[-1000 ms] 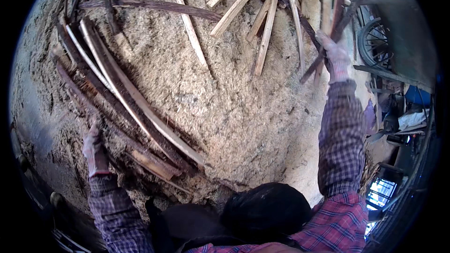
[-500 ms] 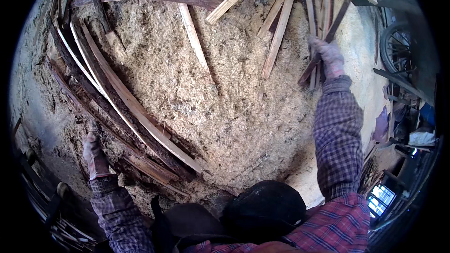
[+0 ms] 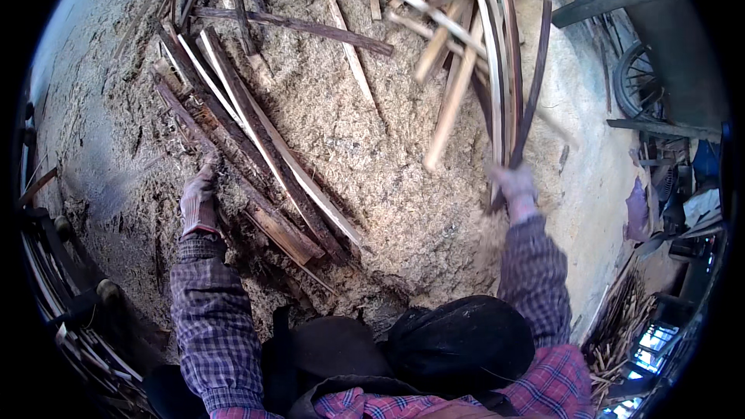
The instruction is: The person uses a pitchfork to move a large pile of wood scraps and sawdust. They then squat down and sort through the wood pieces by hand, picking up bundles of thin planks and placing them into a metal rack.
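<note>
My right hand (image 3: 515,188), in a pale glove, is closed around the near ends of several long, narrow wood strips (image 3: 508,70), some edged with dark bark. They reach away from me, fanning slightly apart at the far end. On the left, my gloved left hand (image 3: 199,195) is at the outer edge of a bundle of bark-edged wood strips (image 3: 264,136). Its fingers curl against the outermost strip; the fingertips are partly hidden. This bundle lies slanting on the sawdust (image 3: 411,209), its near end towards my knees.
More loose wood strips (image 3: 454,101) lie in a tangle at the far side, some blurred. A single pale strip (image 3: 349,46) rests in the middle. At the right are a spoked wheel (image 3: 638,81) and a dark board (image 3: 660,130). Stacked sticks (image 3: 621,318) stand lower right.
My right hand has come nearer to me, drawing the wood strips along. Several far strips have shifted and blur. My view has shifted; my left hand stays by the left bundle.
</note>
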{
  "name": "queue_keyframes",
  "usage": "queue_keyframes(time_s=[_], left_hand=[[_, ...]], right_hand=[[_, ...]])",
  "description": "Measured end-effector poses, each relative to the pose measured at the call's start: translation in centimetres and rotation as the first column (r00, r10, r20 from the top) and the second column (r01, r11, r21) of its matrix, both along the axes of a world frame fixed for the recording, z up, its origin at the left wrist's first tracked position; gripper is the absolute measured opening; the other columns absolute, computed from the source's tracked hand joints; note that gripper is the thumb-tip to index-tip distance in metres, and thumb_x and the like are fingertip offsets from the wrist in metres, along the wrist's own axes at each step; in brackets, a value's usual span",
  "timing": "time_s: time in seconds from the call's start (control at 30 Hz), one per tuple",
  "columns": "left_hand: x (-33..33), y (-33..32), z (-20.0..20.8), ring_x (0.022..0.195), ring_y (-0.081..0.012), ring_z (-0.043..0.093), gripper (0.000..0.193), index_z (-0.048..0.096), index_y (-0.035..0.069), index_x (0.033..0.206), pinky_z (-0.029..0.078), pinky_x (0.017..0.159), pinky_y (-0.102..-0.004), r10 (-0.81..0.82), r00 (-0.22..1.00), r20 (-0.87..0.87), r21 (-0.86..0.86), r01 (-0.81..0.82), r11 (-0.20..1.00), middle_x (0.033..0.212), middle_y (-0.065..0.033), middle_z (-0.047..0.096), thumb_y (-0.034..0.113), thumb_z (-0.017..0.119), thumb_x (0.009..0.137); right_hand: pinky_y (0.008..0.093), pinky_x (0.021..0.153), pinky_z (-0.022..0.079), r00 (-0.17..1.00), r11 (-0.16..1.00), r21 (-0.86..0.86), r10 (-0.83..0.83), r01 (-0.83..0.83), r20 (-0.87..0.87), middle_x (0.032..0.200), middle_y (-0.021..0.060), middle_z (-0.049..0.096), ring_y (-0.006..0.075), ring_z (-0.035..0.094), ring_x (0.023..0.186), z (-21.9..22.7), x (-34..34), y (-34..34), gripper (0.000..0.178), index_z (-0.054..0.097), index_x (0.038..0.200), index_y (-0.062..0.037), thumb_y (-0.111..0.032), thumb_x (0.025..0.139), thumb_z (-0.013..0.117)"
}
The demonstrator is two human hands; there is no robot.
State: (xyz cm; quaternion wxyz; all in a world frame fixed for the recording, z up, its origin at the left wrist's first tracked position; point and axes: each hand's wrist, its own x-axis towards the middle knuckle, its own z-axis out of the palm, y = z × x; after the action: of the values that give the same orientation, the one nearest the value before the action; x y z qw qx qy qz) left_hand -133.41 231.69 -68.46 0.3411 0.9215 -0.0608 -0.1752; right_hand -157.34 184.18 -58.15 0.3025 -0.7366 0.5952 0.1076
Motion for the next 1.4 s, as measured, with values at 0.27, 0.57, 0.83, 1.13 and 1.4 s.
queue_keyframes(time_s=[0.27, 0.57, 0.83, 1.13, 1.4], left_hand=[[-0.5, -0.3, 0.5, 0.085, -0.0236, 0.059, 0.035, 0.048, 0.023, 0.123, 0.046, 0.071, -0.0323, -0.171, 0.98, 0.099, 0.343, 0.128, 0.931, 0.102, -0.0122, 0.06, 0.02, 0.04, 0.089], [-0.5, -0.9, 1.0, 0.081, -0.0215, 0.059, 0.033, 0.055, 0.017, 0.115, 0.045, 0.069, -0.0301, 0.124, 0.982, -0.145, 0.085, -0.113, 0.99, 0.099, -0.0069, 0.061, 0.033, 0.041, 0.089], [0.1, 0.2, 2.6, 0.103, -0.023, 0.053, 0.049, 0.041, -0.002, 0.125, 0.04, 0.087, -0.029, -0.157, 0.981, -0.111, 0.23, 0.179, 0.957, 0.114, -0.0155, 0.054, 0.033, 0.04, 0.091], [-0.8, -3.3, 3.3, 0.113, -0.0225, 0.045, 0.051, 0.024, -0.003, 0.133, 0.033, 0.098, -0.0288, 0.174, 0.884, -0.434, -0.277, -0.315, 0.908, 0.129, -0.0142, 0.041, 0.025, 0.036, 0.093], [-1.2, -2.1, -2.1, 0.092, -0.0152, 0.055, 0.034, 0.053, -0.002, 0.112, 0.042, 0.08, -0.0231, 0.26, 0.849, -0.46, -0.528, -0.497, 0.689, 0.103, -0.0069, 0.059, 0.021, 0.039, 0.092]], right_hand=[[0.0339, 0.087, 0.044, 0.995, 0.993, -0.1, -0.064, 0.056, -0.075, 0.112, 0.0141, 0.055, 0.0263, 0.056, 0.1, -1.6, -17.0, 5.6, 0.074, 0.041, 0.119, 0.0015, -0.03, 0.06, 0.074], [0.0336, 0.082, 0.046, 0.964, 0.951, -0.222, 0.174, -0.217, -0.2, 0.108, 0.0139, 0.058, 0.0276, 0.058, 0.095, 1.8, -6.8, 4.5, 0.074, 0.042, 0.121, -0.0076, -0.039, 0.06, 0.069], [0.0344, 0.08, 0.046, 0.832, 0.823, -0.124, 0.547, -0.554, -0.087, 0.098, 0.0133, 0.059, 0.0278, 0.059, 0.086, 1.0, 8.7, 10.5, 0.061, 0.044, 0.113, -0.0063, -0.038, 0.066, 0.066], [0.0504, 0.086, 0.041, 0.433, 0.506, 0.199, 0.843, -0.839, -0.319, 0.116, 0.019, 0.053, 0.0298, 0.054, 0.105, -0.7, 17.8, 14.2, 0.097, 0.027, 0.13, -0.0011, -0.067, 0.064, 0.056], [0.0342, 0.098, 0.036, 0.389, 0.389, -0.129, 0.921, -0.912, 0.022, 0.125, 0.0223, 0.044, 0.0226, 0.044, 0.117, 2.3, 25.3, 9.6, 0.087, 0.017, 0.135, 0.0015, -0.047, 0.076, 0.059]])
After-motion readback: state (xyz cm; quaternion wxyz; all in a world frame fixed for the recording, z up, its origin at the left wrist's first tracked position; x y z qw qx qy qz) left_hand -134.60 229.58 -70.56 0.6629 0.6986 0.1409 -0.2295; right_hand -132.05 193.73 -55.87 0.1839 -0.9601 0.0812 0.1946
